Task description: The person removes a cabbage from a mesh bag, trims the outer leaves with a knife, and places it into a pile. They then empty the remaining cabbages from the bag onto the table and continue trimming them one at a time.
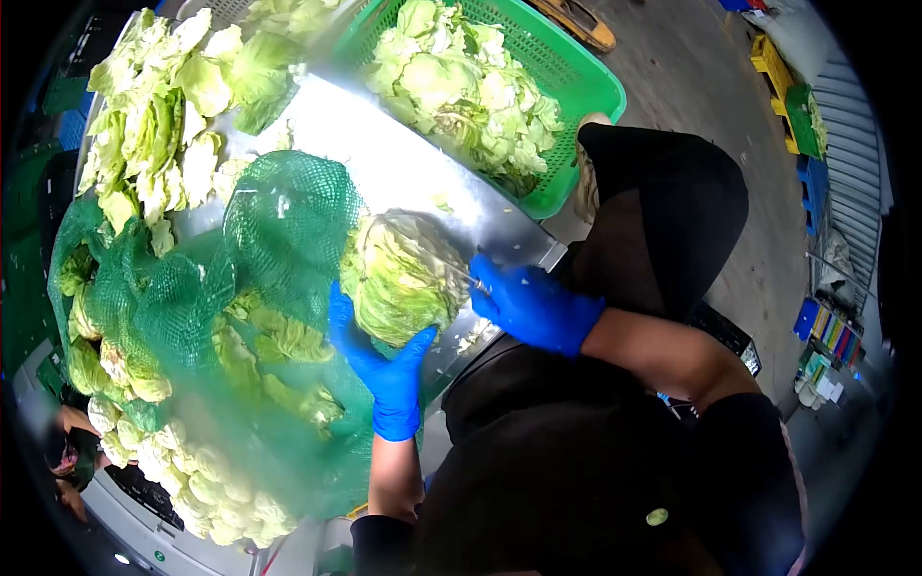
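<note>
A pale green head of lettuce (pixel 403 283) rests on the metal table in front of me. My left hand (pixel 382 379), in a blue glove, cups its near side, with thumb and fingers spread around it. In my right hand (pixel 538 305), also gloved in blue, is a small knife (pixel 471 277). Its thin blade meets the right side of the lettuce, and the fist hides most of the handle. A green mesh net (pixel 288 221) lies just left of the lettuce, with loose leaves (pixel 279 336) under or among its folds.
A green basket (pixel 600 91) full of lettuce leaves stands beyond the metal table (pixel 461 178). More leaves (pixel 182 96) are heaped at the upper left. Several whole heads (pixel 211 485) are piled at the lower left. Part of another person (pixel 72 451) shows at the far left edge.
</note>
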`<action>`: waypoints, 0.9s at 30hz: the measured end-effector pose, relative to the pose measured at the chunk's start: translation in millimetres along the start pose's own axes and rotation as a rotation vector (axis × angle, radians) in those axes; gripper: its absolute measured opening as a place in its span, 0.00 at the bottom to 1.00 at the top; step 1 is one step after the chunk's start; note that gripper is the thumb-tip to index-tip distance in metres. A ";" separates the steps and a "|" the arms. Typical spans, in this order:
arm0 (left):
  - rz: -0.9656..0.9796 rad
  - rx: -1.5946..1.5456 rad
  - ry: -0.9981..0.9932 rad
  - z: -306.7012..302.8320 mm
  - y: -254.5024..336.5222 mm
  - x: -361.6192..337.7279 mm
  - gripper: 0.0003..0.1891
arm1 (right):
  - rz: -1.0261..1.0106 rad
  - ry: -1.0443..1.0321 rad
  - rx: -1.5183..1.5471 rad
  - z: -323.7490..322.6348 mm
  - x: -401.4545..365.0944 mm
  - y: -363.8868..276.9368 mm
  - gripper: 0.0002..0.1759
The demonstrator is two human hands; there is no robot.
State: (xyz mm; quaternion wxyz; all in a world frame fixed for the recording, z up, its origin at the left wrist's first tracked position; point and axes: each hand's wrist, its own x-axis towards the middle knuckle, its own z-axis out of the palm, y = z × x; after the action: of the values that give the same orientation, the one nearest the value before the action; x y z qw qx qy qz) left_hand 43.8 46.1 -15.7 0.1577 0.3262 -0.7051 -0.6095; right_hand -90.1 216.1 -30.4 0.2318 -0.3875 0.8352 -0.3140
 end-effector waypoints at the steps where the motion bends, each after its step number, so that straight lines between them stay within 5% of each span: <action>1: 0.033 0.063 -0.004 0.7 -4.6 -2.4 0.55 | 0.007 -0.035 -0.012 3.5 -0.2 8.3 0.15; 7: 0.143 0.184 -0.024 10.0 -3.1 4.5 0.52 | 0.001 0.005 -0.193 4.9 7.1 24.2 0.19; 11: 0.170 0.279 -0.039 11.3 1.2 1.9 0.54 | 0.012 -0.050 -0.300 44.5 18.4 59.3 0.10; 14: 0.067 0.040 0.021 5.4 -12.4 -3.8 0.56 | -0.251 -0.067 -0.425 49.7 26.1 71.3 0.11; 15: 0.103 0.049 0.030 2.6 -15.4 -5.7 0.58 | -0.111 -0.157 -0.177 49.1 28.6 72.5 0.09; 19: 0.120 -0.133 0.025 2.6 -10.9 -9.5 0.59 | 0.471 -0.469 0.865 14.2 36.1 42.0 0.37; 27: 0.289 -0.029 -0.006 40.9 24.6 0.2 0.54 | 0.179 0.123 0.398 -63.0 8.3 12.8 0.39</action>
State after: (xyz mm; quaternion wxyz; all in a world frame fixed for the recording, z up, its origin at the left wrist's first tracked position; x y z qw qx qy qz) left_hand 11.7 77.9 -0.5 0.2465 0.2170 -0.7363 -0.5917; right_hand -141.1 237.6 3.2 0.2791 -0.2386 0.8004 -0.4738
